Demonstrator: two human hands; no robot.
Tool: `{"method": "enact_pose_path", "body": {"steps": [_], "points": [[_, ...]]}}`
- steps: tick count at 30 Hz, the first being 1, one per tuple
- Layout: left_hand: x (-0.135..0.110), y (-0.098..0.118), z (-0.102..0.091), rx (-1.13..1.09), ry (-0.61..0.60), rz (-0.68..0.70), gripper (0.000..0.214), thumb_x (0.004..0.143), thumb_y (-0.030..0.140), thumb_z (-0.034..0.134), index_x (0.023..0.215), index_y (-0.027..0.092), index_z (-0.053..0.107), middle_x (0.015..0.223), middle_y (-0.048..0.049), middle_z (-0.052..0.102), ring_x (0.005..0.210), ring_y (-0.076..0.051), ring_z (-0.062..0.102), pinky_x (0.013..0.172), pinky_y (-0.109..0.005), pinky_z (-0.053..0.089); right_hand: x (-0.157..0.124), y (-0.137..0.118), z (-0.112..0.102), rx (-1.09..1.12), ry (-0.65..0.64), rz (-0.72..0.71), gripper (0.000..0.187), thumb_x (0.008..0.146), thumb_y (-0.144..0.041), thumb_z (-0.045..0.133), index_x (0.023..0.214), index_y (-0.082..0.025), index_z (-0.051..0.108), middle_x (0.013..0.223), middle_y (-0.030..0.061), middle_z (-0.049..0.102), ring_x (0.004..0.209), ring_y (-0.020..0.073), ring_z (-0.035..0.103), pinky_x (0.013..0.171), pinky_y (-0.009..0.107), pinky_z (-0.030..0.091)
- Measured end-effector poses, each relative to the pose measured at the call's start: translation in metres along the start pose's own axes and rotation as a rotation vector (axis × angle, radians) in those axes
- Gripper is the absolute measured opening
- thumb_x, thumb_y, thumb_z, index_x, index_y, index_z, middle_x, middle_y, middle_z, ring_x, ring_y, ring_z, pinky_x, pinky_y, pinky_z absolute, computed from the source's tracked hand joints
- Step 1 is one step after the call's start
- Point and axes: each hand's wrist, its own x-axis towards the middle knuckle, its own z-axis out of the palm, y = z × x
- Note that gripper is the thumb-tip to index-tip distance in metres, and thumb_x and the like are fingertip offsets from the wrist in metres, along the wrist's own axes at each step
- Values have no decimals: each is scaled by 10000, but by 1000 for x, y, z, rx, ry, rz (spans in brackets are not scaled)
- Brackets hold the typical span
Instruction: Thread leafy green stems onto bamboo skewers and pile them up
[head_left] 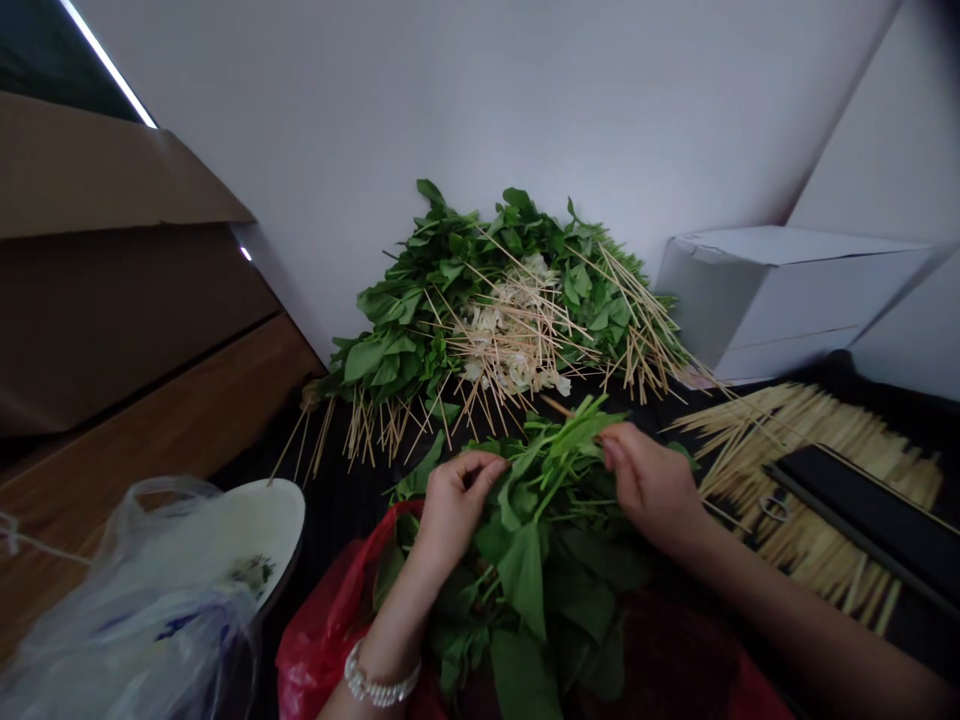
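My left hand, with a beaded bracelet on its wrist, pinches the edge of a bunch of leafy greens. Opposite it, my right hand is closed at the cut stems, thumb and fingers pressed together. A thin wooden skewer pokes out beyond the stems, in line with my right fingers; its middle is hidden by the stems and hand. Beneath both hands, more loose leaves fill a red plastic bag.
Skewered greens and pale skewered pieces are heaped against the wall. Many bare skewers lie at right under a dark flat object. A white box stands behind. At left are a white bowl and clear plastic bag.
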Motion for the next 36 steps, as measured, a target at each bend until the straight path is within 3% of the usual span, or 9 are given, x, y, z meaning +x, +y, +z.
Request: {"method": "enact_pose_path", "body": {"steps": [2, 5, 9, 13, 17, 22, 36], "points": [[2, -3, -3, -76, 52, -61, 247, 765, 404, 761, 808, 167, 818, 679, -36, 680, 632, -145, 541, 581, -238, 423, 1, 2, -2, -16, 21, 52, 225, 994, -207, 378, 860, -209, 560, 717, 19, 647, 603, 141, 608, 590, 251, 427], [3, -2, -6, -344, 24, -193, 331, 752, 400, 780, 974, 156, 809, 676, -7, 638, 579, -88, 489, 531, -189, 376, 1, 0, -2, 16, -35, 7, 233, 987, -205, 370, 852, -212, 560, 707, 14, 644, 578, 137, 597, 578, 252, 430], [1, 4, -5, -607, -43, -287, 412, 657, 262, 865, 1044, 145, 788, 806, -35, 700, 706, -93, 593, 645, -178, 451, 0, -6, -2, 102, -62, -92, 204, 965, -158, 364, 935, -190, 563, 789, 31, 682, 637, 133, 627, 616, 238, 463], [2, 6, -5, -613, -3, -268, 397, 625, 213, 898, 1004, 161, 794, 851, -57, 766, 787, -108, 660, 749, -186, 484, 0, -9, -5, 163, -79, -160, 182, 938, -113, 379, 932, -186, 545, 762, 20, 665, 612, 121, 604, 598, 224, 446], [3, 6, -6, -654, 36, -276, 383, 578, 225, 928, 933, 156, 802, 838, -66, 791, 702, -88, 660, 683, -169, 489, -2, -13, -2, 113, -137, -234, 216, 906, -65, 381, 926, -176, 565, 738, 19, 655, 614, 127, 603, 592, 233, 425], [1, 9, -5, -683, 43, -326, 367, 586, 270, 929, 915, 165, 804, 864, -67, 799, 709, -98, 678, 663, -173, 500, -8, -15, 5, 39, -283, -173, 235, 906, -62, 393, 944, -173, 597, 767, 15, 673, 647, 129, 621, 597, 240, 417], [-1, 12, 0, -627, -1, -278, 318, 606, 285, 915, 887, 176, 813, 861, -69, 803, 642, -84, 635, 618, -176, 467, -11, -17, 7, 35, -285, -148, 256, 893, -46, 407, 986, -157, 618, 827, 37, 705, 677, 139, 649, 607, 247, 444]]}}
